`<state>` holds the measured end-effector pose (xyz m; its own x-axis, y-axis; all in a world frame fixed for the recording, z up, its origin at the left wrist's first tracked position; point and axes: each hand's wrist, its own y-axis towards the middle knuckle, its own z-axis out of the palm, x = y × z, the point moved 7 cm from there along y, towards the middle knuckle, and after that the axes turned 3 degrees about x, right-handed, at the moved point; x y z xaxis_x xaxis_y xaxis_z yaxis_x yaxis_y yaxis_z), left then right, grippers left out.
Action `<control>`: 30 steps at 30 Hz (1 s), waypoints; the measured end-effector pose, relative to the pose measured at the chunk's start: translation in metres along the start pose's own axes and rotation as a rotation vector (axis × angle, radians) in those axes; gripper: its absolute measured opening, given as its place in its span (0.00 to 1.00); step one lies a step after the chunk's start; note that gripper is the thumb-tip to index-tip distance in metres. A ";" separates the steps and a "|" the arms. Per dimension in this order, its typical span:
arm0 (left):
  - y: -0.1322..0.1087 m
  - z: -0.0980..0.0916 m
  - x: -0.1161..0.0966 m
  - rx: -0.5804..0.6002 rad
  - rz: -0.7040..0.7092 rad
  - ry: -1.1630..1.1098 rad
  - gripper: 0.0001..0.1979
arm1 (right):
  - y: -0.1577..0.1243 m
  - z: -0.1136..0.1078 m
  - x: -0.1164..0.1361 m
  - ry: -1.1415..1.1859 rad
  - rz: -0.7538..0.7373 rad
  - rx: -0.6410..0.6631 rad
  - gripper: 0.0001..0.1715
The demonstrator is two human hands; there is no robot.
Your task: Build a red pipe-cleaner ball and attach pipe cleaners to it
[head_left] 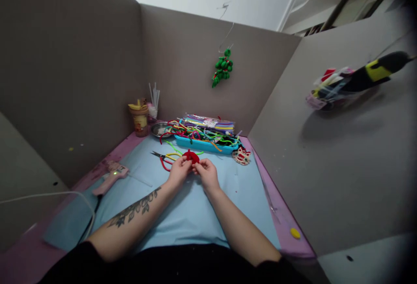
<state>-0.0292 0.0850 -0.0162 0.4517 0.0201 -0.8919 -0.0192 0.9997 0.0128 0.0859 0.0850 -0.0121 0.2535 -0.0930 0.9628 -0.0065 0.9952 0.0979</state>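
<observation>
Near the middle of the blue cloth, a small fuzzy red piece (192, 156) is held between both hands. My left hand (181, 170) pinches its left lower side with closed fingers. On its lower right, my right hand (207, 172) grips it between thumb and fingertips. The lower edge of the piece is partly hidden by the fingers. Scissors (165, 159) with red and yellow handles lie open just left of the red piece, behind my left hand.
A blue tray (206, 145) full of colourful pipe cleaners stands behind the hands. A pink glue gun (112, 177) lies left on the blue cloth (241, 206). A metal bowl (160, 129), cup (140, 121) and red-white face ornament (241, 156) surround it. Grey panels enclose the table.
</observation>
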 end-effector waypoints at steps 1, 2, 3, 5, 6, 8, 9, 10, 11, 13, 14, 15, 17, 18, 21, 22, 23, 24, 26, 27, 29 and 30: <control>0.000 0.000 0.001 0.001 -0.005 0.001 0.15 | 0.000 0.002 -0.001 0.019 0.013 0.014 0.13; 0.000 0.000 0.001 0.003 -0.013 0.001 0.14 | 0.000 0.004 -0.003 0.023 0.019 0.024 0.13; 0.000 0.000 0.002 0.003 -0.018 0.004 0.14 | -0.001 0.004 -0.003 0.009 0.017 0.031 0.13; 0.002 -0.003 0.002 -0.014 -0.016 0.025 0.14 | -0.002 0.005 0.000 -0.080 -0.030 0.050 0.12; 0.003 -0.006 0.002 -0.026 -0.008 0.056 0.15 | -0.003 0.005 0.003 -0.146 -0.074 0.067 0.11; 0.005 -0.010 -0.001 -0.049 0.028 0.173 0.15 | -0.006 0.006 0.013 -0.269 -0.170 0.109 0.10; 0.005 -0.012 -0.002 -0.048 0.052 0.259 0.15 | -0.008 0.005 0.018 -0.308 -0.209 0.118 0.09; 0.005 -0.011 -0.003 -0.034 0.077 0.353 0.14 | -0.009 0.002 0.022 -0.327 -0.239 0.107 0.10; 0.005 -0.009 -0.004 -0.007 0.105 0.447 0.14 | -0.009 -0.002 0.027 -0.337 -0.260 0.079 0.12; 0.002 -0.003 -0.006 0.063 0.168 0.608 0.14 | -0.009 -0.010 0.036 -0.377 -0.301 0.013 0.17; -0.001 0.002 -0.006 0.106 0.201 0.673 0.14 | -0.008 -0.014 0.040 -0.416 -0.327 -0.008 0.17; -0.004 0.007 -0.007 0.149 0.233 0.729 0.14 | -0.008 -0.016 0.044 -0.463 -0.355 -0.015 0.14; -0.011 0.016 -0.007 0.232 0.280 0.813 0.15 | -0.008 -0.018 0.052 -0.547 -0.415 -0.013 0.08; -0.014 0.019 -0.007 0.265 0.293 0.842 0.14 | -0.008 -0.019 0.055 -0.574 -0.443 -0.013 0.08; -0.018 0.023 -0.007 0.302 0.309 0.877 0.14 | -0.010 -0.021 0.065 -0.596 -0.504 -0.041 0.11; -0.019 0.024 -0.008 0.300 0.308 0.873 0.14 | -0.011 -0.023 0.068 -0.587 -0.518 -0.061 0.11; -0.019 0.024 -0.008 0.296 0.301 0.861 0.13 | -0.011 -0.024 0.072 -0.571 -0.530 -0.089 0.12; -0.019 0.023 -0.008 0.290 0.288 0.838 0.12 | -0.012 -0.026 0.075 -0.549 -0.537 -0.119 0.12; -0.018 0.022 -0.008 0.276 0.248 0.765 0.11 | -0.011 -0.030 0.078 -0.497 -0.534 -0.162 0.12; -0.017 0.022 -0.007 0.265 0.226 0.722 0.11 | -0.011 -0.030 0.079 -0.468 -0.521 -0.155 0.12; -0.013 0.019 -0.007 0.225 0.185 0.639 0.09 | -0.009 -0.024 0.075 -0.413 -0.476 -0.058 0.12; -0.011 0.016 -0.007 0.193 0.163 0.596 0.09 | -0.008 -0.020 0.072 -0.393 -0.454 0.010 0.15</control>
<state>-0.0177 0.0745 -0.0024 -0.1172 0.2176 -0.9690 0.1402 0.9696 0.2007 0.1234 0.0706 0.0515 -0.1433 -0.5153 0.8449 0.0090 0.8530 0.5218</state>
